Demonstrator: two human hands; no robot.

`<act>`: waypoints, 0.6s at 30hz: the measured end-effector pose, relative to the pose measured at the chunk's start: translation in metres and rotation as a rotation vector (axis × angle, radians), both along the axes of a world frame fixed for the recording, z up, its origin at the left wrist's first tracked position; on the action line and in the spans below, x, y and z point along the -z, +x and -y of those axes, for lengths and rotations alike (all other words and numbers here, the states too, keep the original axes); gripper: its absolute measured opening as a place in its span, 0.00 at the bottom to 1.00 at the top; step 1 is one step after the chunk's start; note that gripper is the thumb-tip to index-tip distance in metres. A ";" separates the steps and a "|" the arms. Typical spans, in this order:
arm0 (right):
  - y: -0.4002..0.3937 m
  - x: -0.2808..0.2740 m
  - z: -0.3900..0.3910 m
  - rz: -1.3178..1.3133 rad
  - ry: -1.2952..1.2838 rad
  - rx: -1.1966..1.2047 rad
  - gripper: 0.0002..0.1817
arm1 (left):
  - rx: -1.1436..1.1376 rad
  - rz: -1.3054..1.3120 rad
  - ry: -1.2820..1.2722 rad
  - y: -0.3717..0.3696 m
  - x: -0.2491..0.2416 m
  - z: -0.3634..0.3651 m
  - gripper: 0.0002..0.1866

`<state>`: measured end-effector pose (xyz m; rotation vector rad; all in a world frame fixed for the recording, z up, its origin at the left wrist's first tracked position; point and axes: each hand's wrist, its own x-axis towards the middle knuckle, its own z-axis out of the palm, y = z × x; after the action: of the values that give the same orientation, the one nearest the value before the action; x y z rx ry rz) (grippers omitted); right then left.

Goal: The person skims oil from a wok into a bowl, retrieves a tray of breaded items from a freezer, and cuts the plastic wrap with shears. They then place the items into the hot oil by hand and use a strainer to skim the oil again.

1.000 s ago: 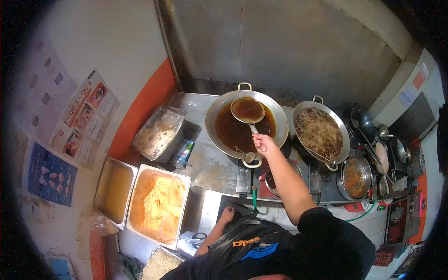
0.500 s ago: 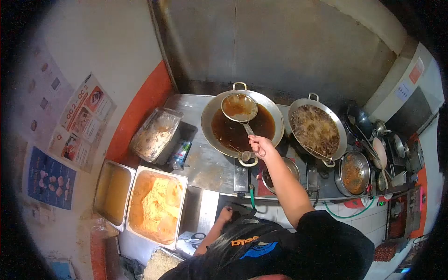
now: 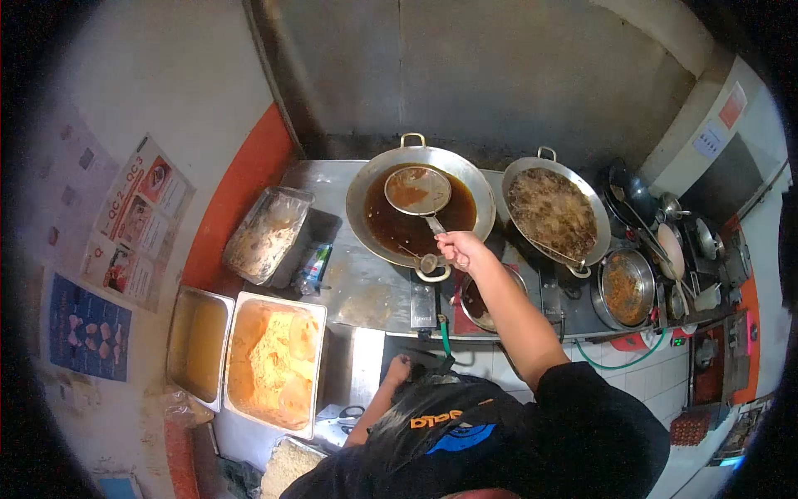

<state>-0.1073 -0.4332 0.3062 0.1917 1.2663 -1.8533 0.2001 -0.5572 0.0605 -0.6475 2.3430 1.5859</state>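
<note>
Right hand [image 3: 460, 248] is clenched round the strainer's handle, mesh strainer [image 3: 417, 190] held level above the dark oil in the left wok [image 3: 420, 206], likely letting oil drain back. Left hand [image 3: 399, 370] hangs low by the counter edge; grip cannot be told.

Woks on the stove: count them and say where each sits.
2. The left wok of dark oil sits under the skimmer held by the right hand; the right wok bubbles beside it.
</note>
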 end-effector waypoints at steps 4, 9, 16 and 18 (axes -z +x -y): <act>0.007 -0.014 0.004 0.026 0.024 -0.010 0.05 | 0.032 0.022 -0.020 -0.002 0.010 0.004 0.09; 0.005 -0.016 -0.008 -0.022 0.078 -0.029 0.05 | 0.005 0.025 -0.022 -0.001 0.004 0.005 0.10; 0.007 -0.008 -0.012 -0.020 0.126 -0.018 0.09 | -0.031 0.000 0.051 -0.001 0.009 0.002 0.11; 0.010 -0.015 -0.012 -0.051 0.142 -0.036 0.10 | -0.007 0.003 0.021 0.000 0.012 0.001 0.11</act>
<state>-0.0971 -0.4208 0.3208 0.1973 1.4291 -1.7487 0.2002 -0.5577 0.0482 -0.6543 2.3211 1.6089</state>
